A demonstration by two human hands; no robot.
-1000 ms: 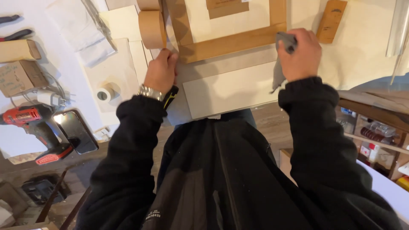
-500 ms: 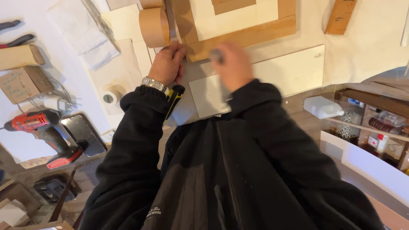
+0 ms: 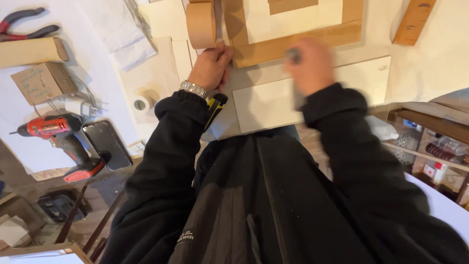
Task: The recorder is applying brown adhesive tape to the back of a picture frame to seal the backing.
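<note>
nearest the camera is a black jacket (image 3: 273,205) with both sleeves reaching away over a workbench (image 3: 439,68). the left hand (image 3: 211,66), a metal watch (image 3: 194,89) at its wrist, lies with fingers curled and pressed down at the near left corner of a wooden frame (image 3: 293,44), seemingly to hold it flat against the bench; it grips nothing that shows. the right hand (image 3: 311,64) is blurred, closed round a small dark tool (image 3: 293,55) whose kind cannot be told, set against the frame's near rail, likely so it can be worked along that edge. under both hands a pale board (image 3: 273,102) lies flat between the frame and the person. a yellow and black tool (image 3: 214,106) pokes out by the left sleeve. just beyond the left hand a roll of brown tape (image 3: 201,24) stands on edge, touching the frame's corner. off to the left, well apart, lie a red drill (image 3: 53,132), a phone (image 3: 105,144), a small white tape roll (image 3: 142,103), a cardboard box (image 3: 44,82) and, farthest, red pliers (image 3: 24,24).
</note>
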